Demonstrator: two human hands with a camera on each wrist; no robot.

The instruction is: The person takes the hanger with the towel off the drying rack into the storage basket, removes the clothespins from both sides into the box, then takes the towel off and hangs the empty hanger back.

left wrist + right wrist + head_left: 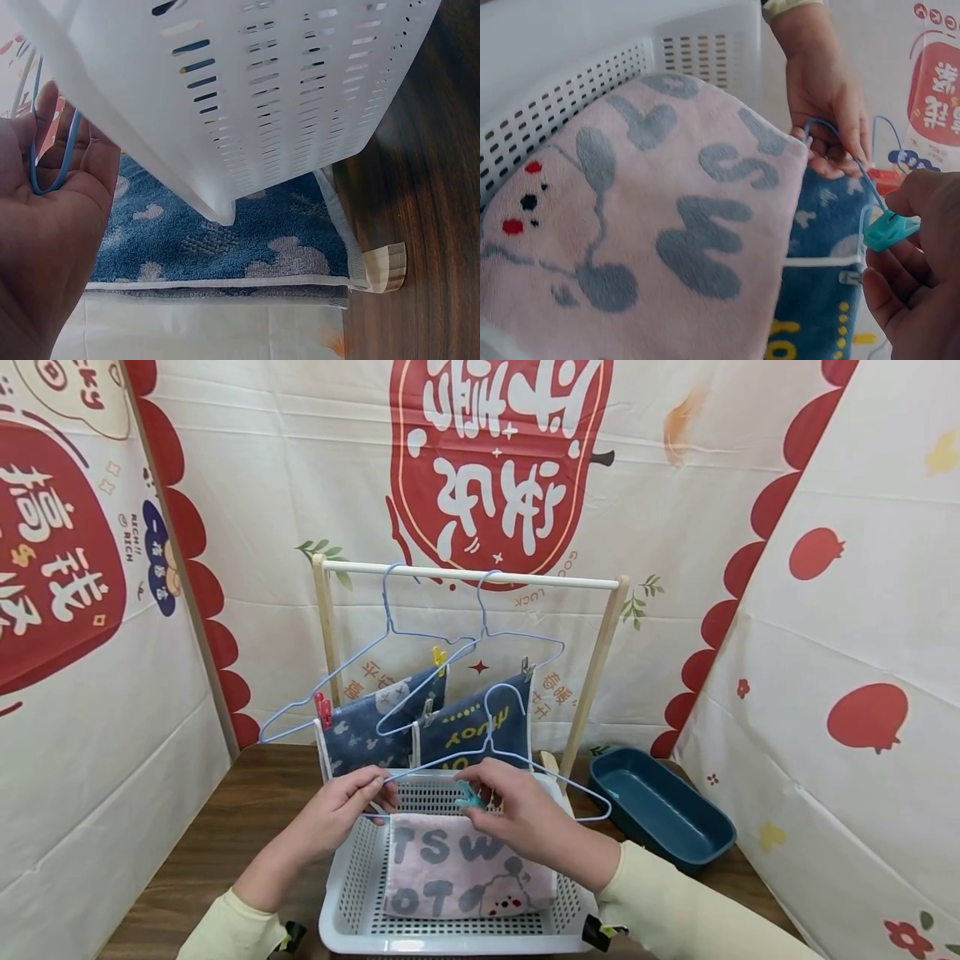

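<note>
A blue clothes hanger (pixel 491 745) is held over the white basket by my left hand (pixel 351 797), which pinches it near its left end; the left wrist view shows the hanger's rounded end (pixel 69 154) against the palm. A pink towel (pixel 450 881) with grey letters and a bear's face hangs from the hanger's lower bar, down into the basket. Between thumb and fingers, my right hand (pixel 521 810) holds a teal clothespin (pixel 890 230) close to the hanger wire. Whether the clothespin grips the towel, I cannot tell.
Behind the white basket (pixel 450 946) stands a rack (pixel 555 580). From it hang two blue hangers with dark blue towels (pixel 360 739), fastened by red (pixel 323 710), yellow (pixel 439 658) and metal clips. A dark teal tub (pixel 667 814) sits at the right.
</note>
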